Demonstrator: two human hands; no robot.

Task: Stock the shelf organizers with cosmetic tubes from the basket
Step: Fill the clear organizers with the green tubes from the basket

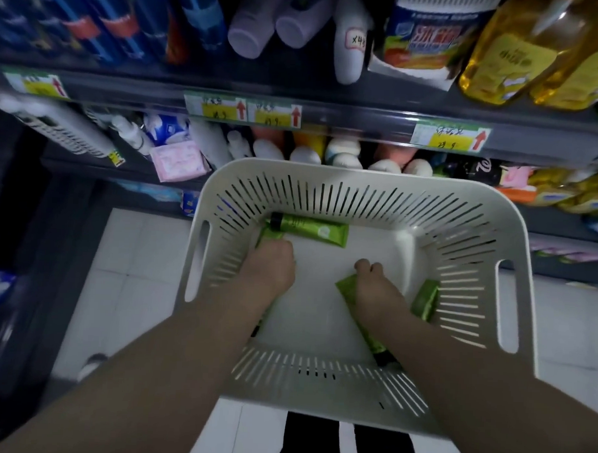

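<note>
A pale slotted plastic basket [513, 304] sits low in front of the shelves. Both my hands are down inside it. My left hand [270, 269] is closed on a green cosmetic tube [268, 237] near the far left corner; most of that tube is hidden under the fingers. Just beyond it lies another green tube with a black cap [311, 229] against the far wall. My right hand [377, 291] is closed on a green tube [365, 328] whose black cap points toward me. One more green tube [424, 298] lies by the right wall.
Dark shelves [330, 114] with yellow price tags stand right behind the basket. They carry white bottles [304, 154], a pink packet [177, 161], blue packs and yellow oil bottles [524, 58]. White floor tiles [127, 287] show left of the basket.
</note>
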